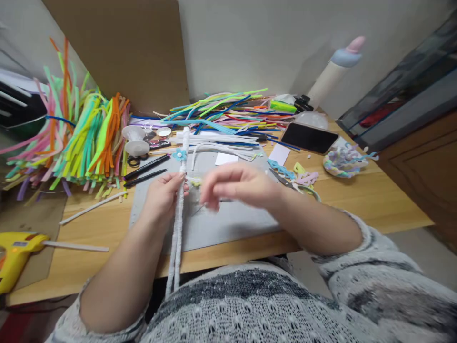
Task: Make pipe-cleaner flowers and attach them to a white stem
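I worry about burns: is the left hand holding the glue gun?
No, the left hand holds white wrapped stems, and the glue gun lies farther left.

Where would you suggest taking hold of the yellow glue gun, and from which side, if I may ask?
I'd grip the glue gun by its handle, coming from the table's near side: the handle slants that way, while the white stick juts out to the right.
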`<act>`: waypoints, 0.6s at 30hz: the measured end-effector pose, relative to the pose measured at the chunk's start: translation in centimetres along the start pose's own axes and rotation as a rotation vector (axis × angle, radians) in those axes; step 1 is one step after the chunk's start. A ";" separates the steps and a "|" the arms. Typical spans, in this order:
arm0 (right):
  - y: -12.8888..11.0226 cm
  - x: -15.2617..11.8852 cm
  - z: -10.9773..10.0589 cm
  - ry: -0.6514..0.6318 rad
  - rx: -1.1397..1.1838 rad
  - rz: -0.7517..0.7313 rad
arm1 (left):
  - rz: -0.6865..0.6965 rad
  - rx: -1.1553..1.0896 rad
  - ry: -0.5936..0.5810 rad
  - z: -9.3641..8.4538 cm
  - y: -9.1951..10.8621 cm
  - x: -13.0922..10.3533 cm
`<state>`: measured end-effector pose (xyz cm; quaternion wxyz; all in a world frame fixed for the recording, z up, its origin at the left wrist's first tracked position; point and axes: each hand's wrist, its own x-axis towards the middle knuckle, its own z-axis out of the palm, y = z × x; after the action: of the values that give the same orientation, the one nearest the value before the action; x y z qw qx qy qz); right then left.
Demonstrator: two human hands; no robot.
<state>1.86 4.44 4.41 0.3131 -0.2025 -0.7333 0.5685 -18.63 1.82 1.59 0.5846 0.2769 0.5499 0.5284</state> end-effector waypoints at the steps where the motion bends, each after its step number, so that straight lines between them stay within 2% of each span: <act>1: 1.0 0.1 -0.8 0.075 -0.132 0.036 | 0.003 -0.034 -0.034 -0.1 0.0 0.0; 4: 4.5 0.0 -3.4 0.306 -0.671 0.190 | -0.081 -0.086 -0.177 -0.2 -0.1 -0.1; 5: 5.6 -0.1 -4.0 0.325 -0.812 0.240 | -0.118 -0.078 -0.221 -0.2 -0.1 -0.1; 7: 7.3 -0.4 -4.4 0.264 -0.947 0.317 | -0.169 -0.043 -0.269 0.0 -0.4 -0.3; 9: 8.1 -0.7 -4.1 0.206 -1.030 0.354 | -0.184 -0.019 -0.278 0.4 -0.9 -0.4; 12: 8.1 -1.1 -3.5 0.176 -1.097 0.373 | -0.187 -0.006 -0.272 0.8 -1.6 -0.6; 16: 7.5 -1.4 -3.7 0.145 -1.047 0.401 | -0.179 0.009 -0.236 0.9 -1.8 -0.6; 18: 7.5 -1.5 -3.9 0.175 -1.006 0.430 | -0.177 0.013 -0.211 0.8 -1.7 -0.6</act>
<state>5.19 8.31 -2.48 0.1141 -0.5187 -0.8279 0.1802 -17.25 1.02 0.47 0.6815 0.2852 0.5112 0.4392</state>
